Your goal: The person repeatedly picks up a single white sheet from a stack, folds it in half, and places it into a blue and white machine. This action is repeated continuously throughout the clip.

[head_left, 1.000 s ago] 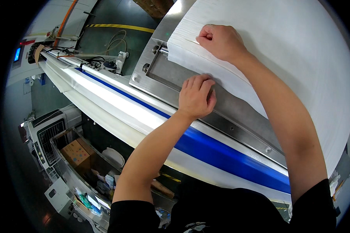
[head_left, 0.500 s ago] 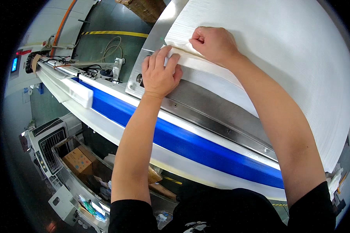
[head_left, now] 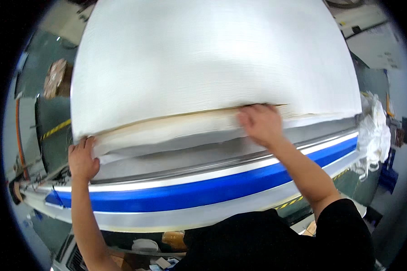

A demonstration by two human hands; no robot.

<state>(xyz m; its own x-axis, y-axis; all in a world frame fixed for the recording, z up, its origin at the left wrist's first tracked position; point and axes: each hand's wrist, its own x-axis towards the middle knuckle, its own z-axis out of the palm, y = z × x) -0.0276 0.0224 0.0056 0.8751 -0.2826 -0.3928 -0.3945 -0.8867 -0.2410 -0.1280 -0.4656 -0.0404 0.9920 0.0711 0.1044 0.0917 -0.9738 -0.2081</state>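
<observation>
A wide white fabric sheet (head_left: 212,63) lies spread over a long machine table and fills the upper picture. Its near edge (head_left: 167,133) shows stacked layers with a thin brown line along the fold. My left hand (head_left: 82,159) grips the layered edge at the sheet's left corner. My right hand (head_left: 260,123) pinches the same edge near the middle right, fingers tucked under the top layer. Both forearms reach across the table's grey rail (head_left: 176,169).
A blue and white front panel (head_left: 190,194) runs along the table's near side. A bundle of white cloth (head_left: 373,135) hangs at the right end. Cardboard boxes (head_left: 56,77) and yellow-black floor tape (head_left: 54,129) show at the left, with cables by the left end.
My view has swung to face the table squarely. My left hand slid out to the sheet's left corner, and my right hand shifted along the edge toward the middle right.
</observation>
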